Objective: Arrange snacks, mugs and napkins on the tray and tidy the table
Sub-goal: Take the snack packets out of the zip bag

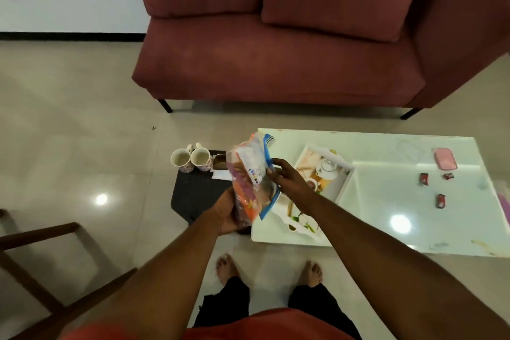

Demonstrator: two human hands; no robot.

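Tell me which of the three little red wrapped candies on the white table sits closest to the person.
The lowest red candy, alone toward the table's near edge. The other two, and, lie farther back, below the pink case.

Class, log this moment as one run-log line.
left hand: holds snack packets | right hand: grips packets' top | mugs: off tray

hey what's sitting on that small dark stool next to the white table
On the small dark stool: two floral ceramic mugs side by side at its far edge, a small brown box and white paper. The colourful plastic snack bag, held in both hands, covers its right part.
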